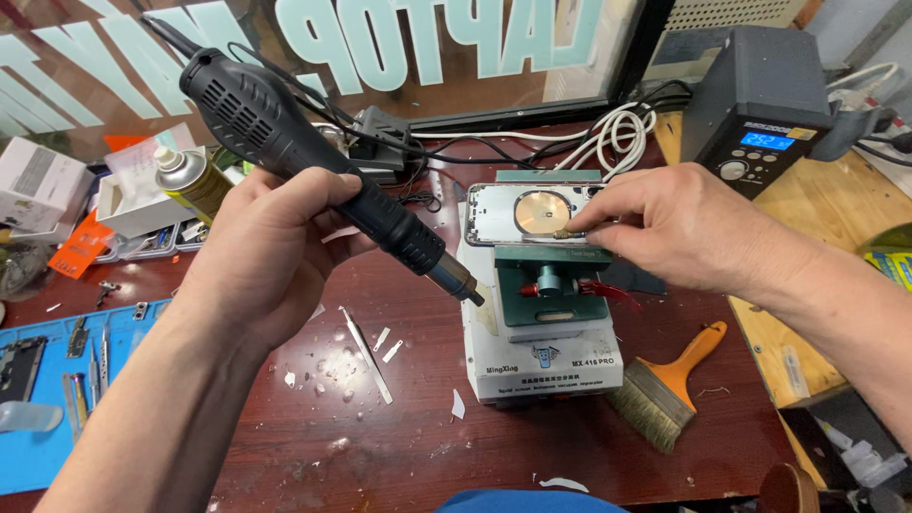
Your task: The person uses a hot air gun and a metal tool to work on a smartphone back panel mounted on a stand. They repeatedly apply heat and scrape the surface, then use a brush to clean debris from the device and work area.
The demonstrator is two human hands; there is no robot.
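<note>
Left hand point(261, 252): heat gun point(313, 157) | brush point(670, 380) right | tweezers point(366, 353) below

A single head-worn camera looks forward and steeply down over the tabletop point(399, 446) from the person's own seat, close enough that both forearms enter from the lower corners. The white machine point(541, 366) sits near the middle of the view, and a window point(399, 57) runs across the top edge.
</note>
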